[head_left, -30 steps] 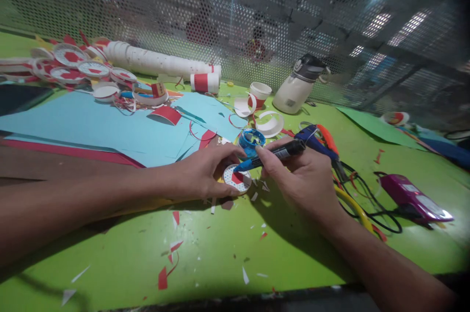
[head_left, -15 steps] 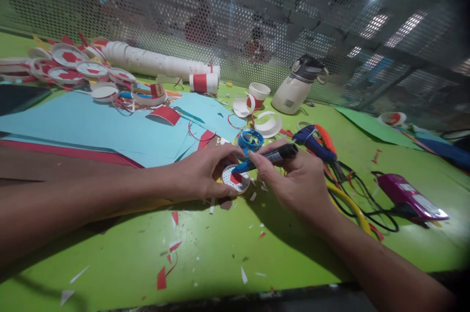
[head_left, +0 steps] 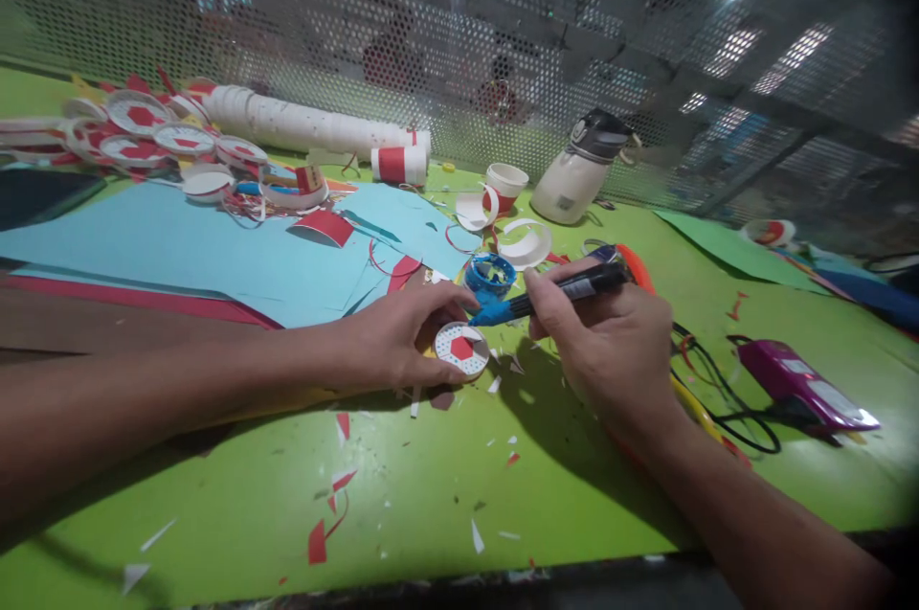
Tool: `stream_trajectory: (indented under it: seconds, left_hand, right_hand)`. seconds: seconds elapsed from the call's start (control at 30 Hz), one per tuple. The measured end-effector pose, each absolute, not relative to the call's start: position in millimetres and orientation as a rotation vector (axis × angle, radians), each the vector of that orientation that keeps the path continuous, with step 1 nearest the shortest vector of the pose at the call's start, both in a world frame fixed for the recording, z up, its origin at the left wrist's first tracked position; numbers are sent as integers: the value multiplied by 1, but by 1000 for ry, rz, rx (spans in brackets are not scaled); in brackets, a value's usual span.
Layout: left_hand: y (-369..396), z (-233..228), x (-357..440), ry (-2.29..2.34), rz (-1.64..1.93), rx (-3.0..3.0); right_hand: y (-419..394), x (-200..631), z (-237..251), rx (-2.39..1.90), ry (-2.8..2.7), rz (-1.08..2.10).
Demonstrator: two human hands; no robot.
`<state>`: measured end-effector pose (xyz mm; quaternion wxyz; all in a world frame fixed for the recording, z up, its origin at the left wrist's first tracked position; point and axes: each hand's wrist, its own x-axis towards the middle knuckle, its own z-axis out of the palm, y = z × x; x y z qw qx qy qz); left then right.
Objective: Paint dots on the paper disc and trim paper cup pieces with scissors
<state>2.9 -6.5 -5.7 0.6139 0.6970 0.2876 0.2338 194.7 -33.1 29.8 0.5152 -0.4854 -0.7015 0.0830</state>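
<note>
Now the left hand pins a small round white disc with a red centre flat on the bright green counter, fingers curled about its rim. Right hand grips a black marker with a blue tip, tip poised just above the disc. Paper scraps litter the counter; light blue paper sheets lie behind, perforated metal mesh walls the back.
</note>
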Motion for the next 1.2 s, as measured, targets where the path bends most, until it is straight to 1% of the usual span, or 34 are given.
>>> stream_trajectory:
  seconds: [0.13, 0.4, 0.97, 1.2]
  left_hand:
    - [-7, -6, 2, 676, 511, 1611]
    - [-8, -4, 4, 665, 527, 1619]
    - [-8, -5, 4, 634, 579, 1609]
    - [-7, -3, 3, 648, 532, 1622]
  right_hand:
    - [-31, 195, 27, -1162, -1731, 301]
    - [-32, 193, 25, -1160, -1746, 358]
    - [-33, 194, 26, -1117, -1873, 266]
    - [-34, 194, 25, -1080, -1950, 209]
